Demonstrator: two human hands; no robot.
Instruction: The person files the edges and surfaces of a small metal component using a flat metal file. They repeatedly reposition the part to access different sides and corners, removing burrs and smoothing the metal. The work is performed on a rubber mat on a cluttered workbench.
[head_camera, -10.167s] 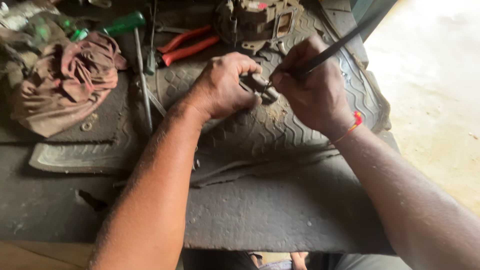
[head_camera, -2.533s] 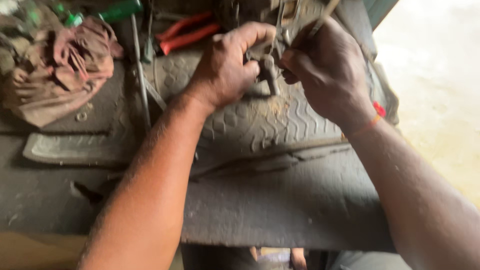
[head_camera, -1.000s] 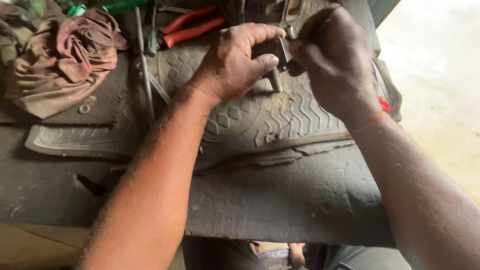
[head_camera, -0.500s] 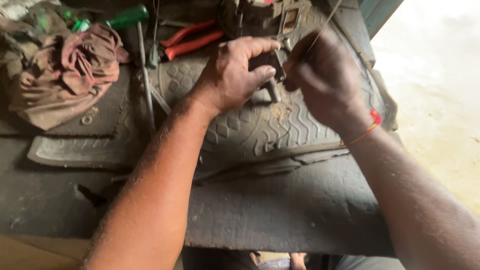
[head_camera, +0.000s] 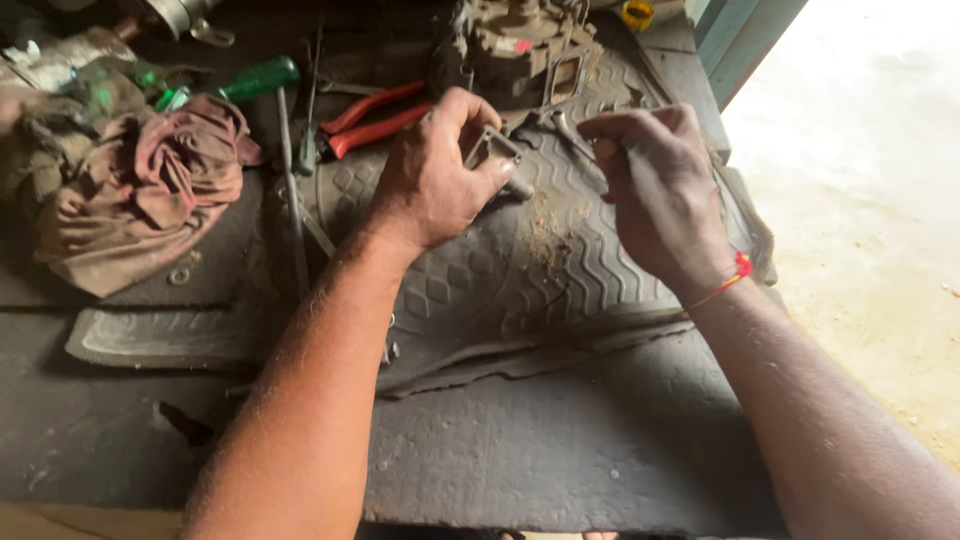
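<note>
Head view: a small metal fitting (head_camera: 495, 160) is gripped by the left hand (head_camera: 435, 180) above the rubber mat (head_camera: 560, 270); just right of the fitting, the right hand (head_camera: 665, 195) is closed around a thin tool (head_camera: 565, 128).

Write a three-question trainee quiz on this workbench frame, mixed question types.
1. True or false: the left hand grips the small grey metal frame-shaped part.
2. Which tool lies beyond the left hand on the black ribbed rubber mat?
A. red-handled pliers
B. yellow hammer
C. blue wrench
3. Fill in: the crumpled brownish rag lies to the ___ of the left forearm.

Key
1. True
2. A
3. left
</note>
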